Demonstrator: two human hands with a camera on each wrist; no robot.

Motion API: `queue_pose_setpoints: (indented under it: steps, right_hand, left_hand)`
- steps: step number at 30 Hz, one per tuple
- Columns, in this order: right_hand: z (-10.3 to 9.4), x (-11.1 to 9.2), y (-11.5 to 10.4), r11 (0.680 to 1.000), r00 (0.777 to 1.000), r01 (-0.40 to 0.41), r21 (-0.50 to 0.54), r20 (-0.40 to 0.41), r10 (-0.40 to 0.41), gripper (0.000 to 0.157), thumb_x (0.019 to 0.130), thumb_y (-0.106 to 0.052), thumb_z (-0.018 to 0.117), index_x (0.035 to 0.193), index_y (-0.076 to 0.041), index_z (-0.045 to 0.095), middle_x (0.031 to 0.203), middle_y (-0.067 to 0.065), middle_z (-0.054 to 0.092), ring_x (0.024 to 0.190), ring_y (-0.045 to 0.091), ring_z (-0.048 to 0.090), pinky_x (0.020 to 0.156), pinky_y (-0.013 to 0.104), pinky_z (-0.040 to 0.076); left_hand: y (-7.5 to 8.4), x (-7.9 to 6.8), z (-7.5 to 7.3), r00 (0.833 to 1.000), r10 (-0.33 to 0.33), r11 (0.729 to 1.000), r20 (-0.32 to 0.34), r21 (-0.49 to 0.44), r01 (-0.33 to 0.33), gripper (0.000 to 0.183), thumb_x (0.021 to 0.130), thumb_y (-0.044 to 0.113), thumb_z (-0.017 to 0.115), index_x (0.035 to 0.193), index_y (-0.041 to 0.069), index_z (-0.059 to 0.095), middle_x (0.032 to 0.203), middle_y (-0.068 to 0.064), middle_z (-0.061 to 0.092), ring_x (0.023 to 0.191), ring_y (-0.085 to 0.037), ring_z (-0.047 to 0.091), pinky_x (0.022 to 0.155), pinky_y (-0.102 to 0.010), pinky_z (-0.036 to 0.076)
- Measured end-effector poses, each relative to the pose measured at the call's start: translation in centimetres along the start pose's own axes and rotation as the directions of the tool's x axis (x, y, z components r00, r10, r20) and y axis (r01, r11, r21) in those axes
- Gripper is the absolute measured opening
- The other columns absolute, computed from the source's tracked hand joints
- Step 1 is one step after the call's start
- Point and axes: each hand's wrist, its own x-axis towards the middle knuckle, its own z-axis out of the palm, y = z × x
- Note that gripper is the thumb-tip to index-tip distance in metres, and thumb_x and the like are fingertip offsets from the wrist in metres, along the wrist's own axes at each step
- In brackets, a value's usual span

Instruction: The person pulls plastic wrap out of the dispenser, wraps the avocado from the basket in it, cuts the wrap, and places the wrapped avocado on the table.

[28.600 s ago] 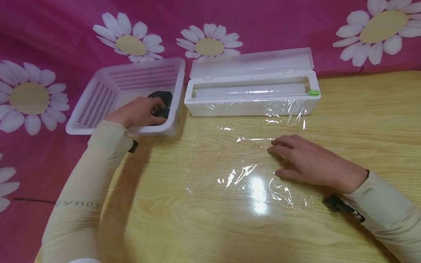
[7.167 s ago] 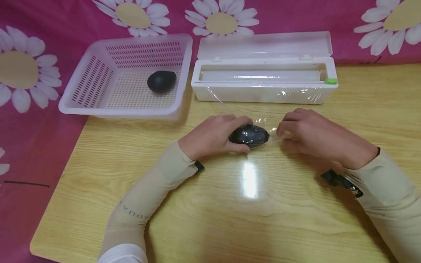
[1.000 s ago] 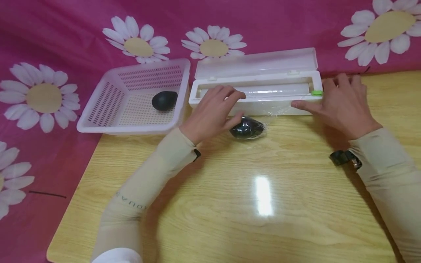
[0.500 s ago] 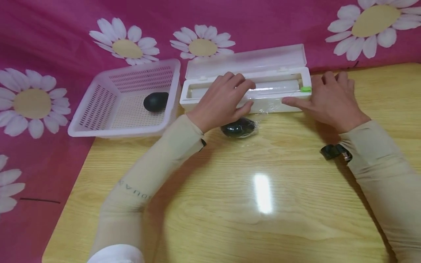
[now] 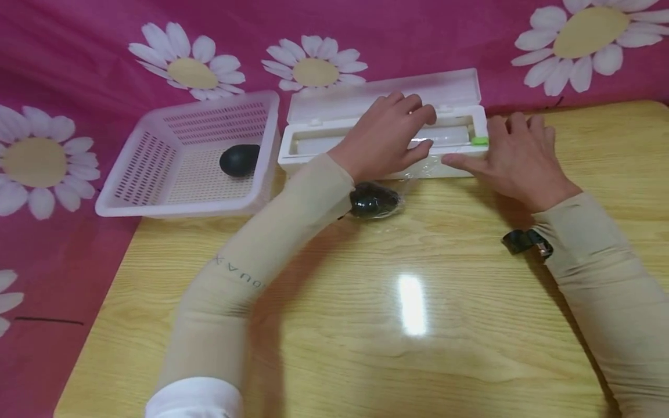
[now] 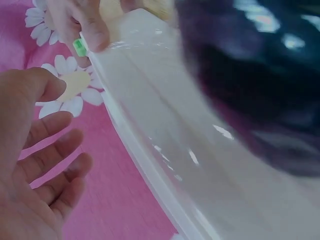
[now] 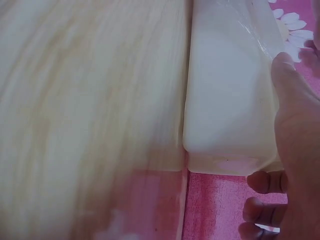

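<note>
A white cling film dispenser (image 5: 366, 165) lies along the back of the table with its lid raised and a roll inside. My right hand (image 5: 522, 159) grips its right end, thumb on the front edge beside a green slide cutter (image 5: 479, 141). Over the dispenser hovers my left hand (image 5: 389, 136), fingers loosely bent and holding nothing, as the left wrist view (image 6: 42, 160) also shows. A dark egg-shaped fruit (image 5: 373, 200) wrapped in cling film lies in front of the dispenser, under my left wrist. Film (image 5: 418, 168) runs from the fruit up to the dispenser's front.
Left of the dispenser stands a white plastic basket (image 5: 172, 206) with one dark egg-shaped fruit (image 5: 239, 161) in it. A pink cloth with daisies (image 5: 407, 35) hangs behind the wooden table (image 5: 340, 325).
Earlier, my left hand took a fruit from the basket, and it got wrapped in film. In the last second my left hand has moved right above the dispenser; the right hand keeps its hold.
</note>
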Motion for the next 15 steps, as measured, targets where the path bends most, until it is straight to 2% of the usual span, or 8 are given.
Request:
queue_pose_setpoints:
  steps: [8,11,15]
  right_hand:
    - [0.0,-0.1,-0.1,1.000,1.000,0.007,-0.003,-0.016,-0.007,0.102,0.084,-0.088,0.050,0.113,0.011,0.048,0.102,0.031,0.046,0.094,0.049,0.035,0.076,0.059,0.030]
    - [-0.1,-0.2,0.0,1.000,1.000,0.003,-0.007,-0.001,-0.003,0.101,0.085,-0.088,0.048,0.112,0.010,0.047,0.101,0.030,0.046,0.093,0.049,0.035,0.076,0.059,0.030]
    - [-0.2,-0.4,0.0,1.000,1.000,0.005,-0.003,0.009,-0.005,0.098,0.088,-0.084,0.048,0.120,0.008,0.046,0.107,0.034,0.047,0.099,0.051,0.035,0.078,0.063,0.032]
  left_hand:
    - [2.3,3.1,-0.6,0.993,0.023,0.999,0.117,0.020,-0.026,0.033,0.107,0.033,0.048,0.134,0.020,0.063,0.132,0.002,0.066,0.117,-0.022,0.057,0.104,-0.034,0.046]
    - [3.0,4.0,-0.4,0.990,0.046,0.999,0.134,0.002,-0.046,0.030,0.108,0.028,0.048,0.131,0.023,0.066,0.130,0.003,0.066,0.115,-0.020,0.058,0.100,-0.031,0.048]
    - [3.8,5.1,-0.1,0.987,0.068,0.998,0.145,-0.019,-0.065,0.030,0.107,0.024,0.048,0.130,0.025,0.068,0.127,0.003,0.067,0.111,-0.018,0.061,0.096,-0.028,0.049]
